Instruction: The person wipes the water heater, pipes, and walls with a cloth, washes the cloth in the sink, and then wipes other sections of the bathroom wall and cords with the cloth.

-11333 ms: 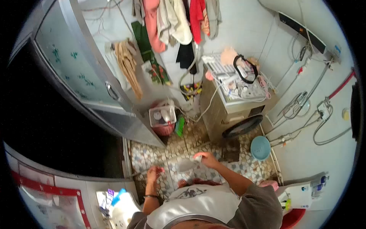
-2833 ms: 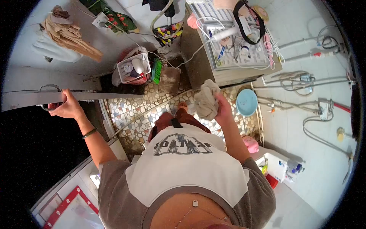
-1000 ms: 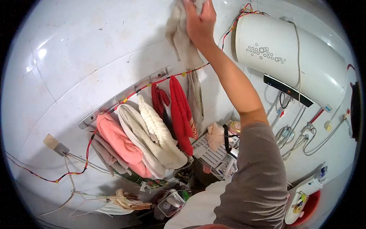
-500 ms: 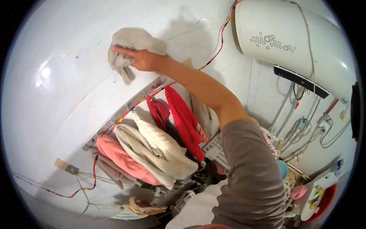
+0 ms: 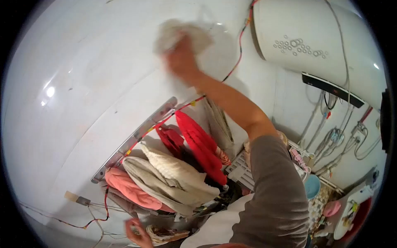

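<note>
High on the white wall, my right hand presses a greyish-beige cloth against the surface. Both hand and cloth are smeared by motion. My left hand shows low at the bottom edge, its fingers loosely bent and apart, with nothing visible in them. It is close to a crumpled tan bundle. Below my right arm, a metal hook rail carries a red towel, a cream towel, a grey-beige towel and a coral towel.
A white water heater hangs at the upper right, with cables and plugs beneath. A red-and-yellow cord runs along the wall over the rail. A blue bucket and a white basin stand at the lower right.
My right hand and the cloth have moved right and slightly up along the wall. My left hand has come into view at the bottom. The view has shifted slightly.
</note>
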`<action>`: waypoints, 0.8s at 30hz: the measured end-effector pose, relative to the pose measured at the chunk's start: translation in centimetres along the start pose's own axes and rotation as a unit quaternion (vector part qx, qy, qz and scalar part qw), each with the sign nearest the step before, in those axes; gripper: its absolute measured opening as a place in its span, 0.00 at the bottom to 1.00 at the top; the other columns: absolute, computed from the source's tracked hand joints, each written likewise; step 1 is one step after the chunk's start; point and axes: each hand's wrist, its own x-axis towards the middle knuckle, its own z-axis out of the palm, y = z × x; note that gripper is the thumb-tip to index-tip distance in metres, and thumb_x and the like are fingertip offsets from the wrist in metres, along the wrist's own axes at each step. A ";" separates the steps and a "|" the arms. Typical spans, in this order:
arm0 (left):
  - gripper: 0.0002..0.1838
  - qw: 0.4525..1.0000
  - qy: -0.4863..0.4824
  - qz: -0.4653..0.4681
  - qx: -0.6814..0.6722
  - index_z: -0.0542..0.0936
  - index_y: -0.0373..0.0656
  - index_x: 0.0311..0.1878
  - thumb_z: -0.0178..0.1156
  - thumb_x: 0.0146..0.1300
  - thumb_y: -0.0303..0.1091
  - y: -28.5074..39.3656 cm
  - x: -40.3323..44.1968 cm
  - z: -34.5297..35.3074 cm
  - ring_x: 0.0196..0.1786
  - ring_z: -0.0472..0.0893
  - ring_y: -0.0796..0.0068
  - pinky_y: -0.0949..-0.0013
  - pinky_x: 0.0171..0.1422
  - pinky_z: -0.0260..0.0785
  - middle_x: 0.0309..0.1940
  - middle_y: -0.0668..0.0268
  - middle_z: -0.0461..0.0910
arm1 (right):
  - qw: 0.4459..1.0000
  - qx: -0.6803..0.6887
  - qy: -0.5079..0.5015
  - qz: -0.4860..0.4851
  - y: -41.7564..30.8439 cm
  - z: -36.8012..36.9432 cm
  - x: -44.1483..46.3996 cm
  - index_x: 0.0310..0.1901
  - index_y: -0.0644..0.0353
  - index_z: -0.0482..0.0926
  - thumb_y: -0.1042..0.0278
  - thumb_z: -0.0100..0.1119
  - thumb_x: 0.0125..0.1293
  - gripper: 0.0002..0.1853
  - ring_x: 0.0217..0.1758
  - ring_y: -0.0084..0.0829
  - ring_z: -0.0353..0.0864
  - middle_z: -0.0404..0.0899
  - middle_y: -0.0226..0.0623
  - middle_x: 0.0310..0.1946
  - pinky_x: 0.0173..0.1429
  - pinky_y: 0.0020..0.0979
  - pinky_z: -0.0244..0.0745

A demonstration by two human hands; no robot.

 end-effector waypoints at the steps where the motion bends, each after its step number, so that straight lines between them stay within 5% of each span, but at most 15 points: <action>1: 0.13 0.993 0.067 0.090 0.047 0.75 0.32 0.39 0.51 0.74 0.33 2.4 3.7 0.4 0.37 0.74 0.61 0.61 0.47 0.67 0.33 0.57 0.77 | 0.987 0.144 -0.074 0.003 -3.2 -0.3 0.6 0.58 0.78 0.71 0.62 0.59 0.61 0.29 0.55 0.57 0.74 0.76 0.60 0.52 0.62 0.59 0.65; 3: 0.09 0.947 0.107 0.264 0.145 0.76 0.30 0.44 0.55 0.72 0.29 3.4 9.6 0.1 0.44 0.77 0.59 0.60 0.52 0.68 0.41 0.56 0.79 | 0.986 -0.006 -0.079 -0.145 -5.6 -0.1 3.8 0.65 0.67 0.68 0.71 0.59 0.57 0.32 0.51 0.55 0.76 0.77 0.56 0.51 0.61 0.51 0.71; 4: 0.15 0.926 0.116 0.298 0.201 0.73 0.30 0.55 0.58 0.70 0.28 2.9 12.3 -0.1 0.52 0.77 0.55 0.56 0.60 0.66 0.50 0.50 0.77 | 0.986 -0.023 -0.070 -0.150 -4.7 0.8 5.4 0.64 0.68 0.68 0.71 0.58 0.59 0.30 0.52 0.54 0.76 0.77 0.56 0.51 0.62 0.51 0.69; 6: 0.30 0.901 0.113 0.335 0.251 0.67 0.32 0.69 0.62 0.67 0.31 7.4 17.2 0.1 0.63 0.73 0.48 0.51 0.71 0.61 0.64 0.45 0.71 | 0.999 0.005 -0.054 -0.008 1.2 1.3 7.4 0.62 0.69 0.69 0.69 0.54 0.63 0.26 0.54 0.54 0.75 0.77 0.57 0.51 0.64 0.50 0.66; 9: 0.34 0.842 0.207 0.368 0.336 0.64 0.38 0.73 0.59 0.69 0.46 13.4 22.2 0.8 0.76 0.61 0.49 0.48 0.77 0.52 0.73 0.51 0.63 | 0.970 -0.096 -0.086 0.205 10.0 -1.1 5.8 0.59 0.71 0.70 0.66 0.50 0.70 0.21 0.57 0.53 0.74 0.77 0.57 0.50 0.68 0.49 0.62; 10: 0.36 0.807 0.236 0.396 0.368 0.62 0.41 0.75 0.56 0.70 0.49 14.0 23.9 0.7 0.78 0.57 0.51 0.49 0.79 0.50 0.76 0.53 0.59 | 0.955 -0.146 -0.135 0.218 9.7 -2.1 3.6 0.58 0.72 0.70 0.65 0.48 0.72 0.19 0.58 0.53 0.74 0.77 0.57 0.50 0.69 0.48 0.61; 12: 0.37 0.788 0.244 0.407 0.393 0.58 0.45 0.78 0.55 0.71 0.49 13.2 27.1 0.3 0.80 0.54 0.53 0.50 0.80 0.49 0.78 0.58 0.56 | 0.945 -0.096 -0.231 0.212 2.0 -6.0 0.1 0.70 0.68 0.64 0.67 0.46 0.72 0.27 0.73 0.51 0.64 0.66 0.61 0.66 0.80 0.45 0.52; 13: 0.37 0.776 0.251 0.406 0.411 0.57 0.46 0.78 0.54 0.72 0.50 13.2 28.2 0.3 0.80 0.54 0.54 0.50 0.80 0.48 0.79 0.60 0.55 | 0.991 -0.038 -0.079 0.096 0.4 -5.3 -2.8 0.70 0.68 0.64 0.68 0.46 0.71 0.27 0.76 0.49 0.59 0.61 0.62 0.70 0.81 0.43 0.50; 15: 0.38 0.763 0.261 0.413 0.423 0.56 0.46 0.79 0.54 0.71 0.51 13.5 29.1 1.0 0.80 0.53 0.56 0.50 0.80 0.48 0.79 0.60 0.54 | 0.984 0.120 -0.083 0.102 5.7 -4.3 -3.2 0.71 0.68 0.63 0.73 0.48 0.66 0.30 0.73 0.51 0.64 0.64 0.59 0.69 0.79 0.41 0.53; 17: 0.39 0.753 0.276 0.414 0.431 0.55 0.47 0.79 0.54 0.71 0.52 13.3 29.6 1.5 0.80 0.53 0.57 0.51 0.80 0.48 0.79 0.60 0.54 | 0.967 0.030 -0.033 0.253 6.3 -5.2 -0.2 0.71 0.67 0.63 0.76 0.49 0.65 0.31 0.69 0.50 0.68 0.66 0.57 0.68 0.76 0.42 0.57; 19: 0.40 0.749 0.287 0.409 0.436 0.54 0.47 0.79 0.54 0.71 0.53 12.9 29.7 1.7 0.81 0.53 0.58 0.51 0.80 0.48 0.79 0.60 0.53 | 0.925 -0.064 -0.208 0.311 6.6 -6.7 2.4 0.72 0.63 0.63 0.76 0.50 0.65 0.32 0.67 0.45 0.71 0.68 0.52 0.67 0.73 0.39 0.64; 20: 0.40 0.746 0.288 0.405 0.442 0.54 0.46 0.79 0.54 0.71 0.53 12.8 29.7 1.8 0.81 0.53 0.58 0.51 0.80 0.48 0.79 0.60 0.53 | 0.867 -0.199 -0.376 0.260 4.4 -7.0 2.4 0.72 0.62 0.62 0.76 0.50 0.65 0.32 0.66 0.44 0.73 0.69 0.51 0.67 0.71 0.38 0.66; 22: 0.40 0.740 0.302 0.396 0.452 0.53 0.46 0.80 0.53 0.71 0.54 12.8 29.8 2.1 0.81 0.53 0.59 0.51 0.80 0.48 0.80 0.60 0.53 | 0.904 0.014 -0.305 0.299 3.5 -1.9 -3.0 0.74 0.59 0.59 0.74 0.52 0.64 0.35 0.64 0.42 0.75 0.70 0.50 0.65 0.67 0.38 0.72; 24: 0.40 0.734 0.307 0.398 0.457 0.53 0.45 0.79 0.52 0.71 0.54 12.7 30.0 2.0 0.81 0.53 0.58 0.51 0.80 0.48 0.80 0.59 0.53 | 0.948 0.227 -0.139 0.176 3.0 -1.5 -4.2 0.76 0.51 0.55 0.70 0.56 0.62 0.39 0.62 0.42 0.76 0.72 0.49 0.62 0.64 0.39 0.75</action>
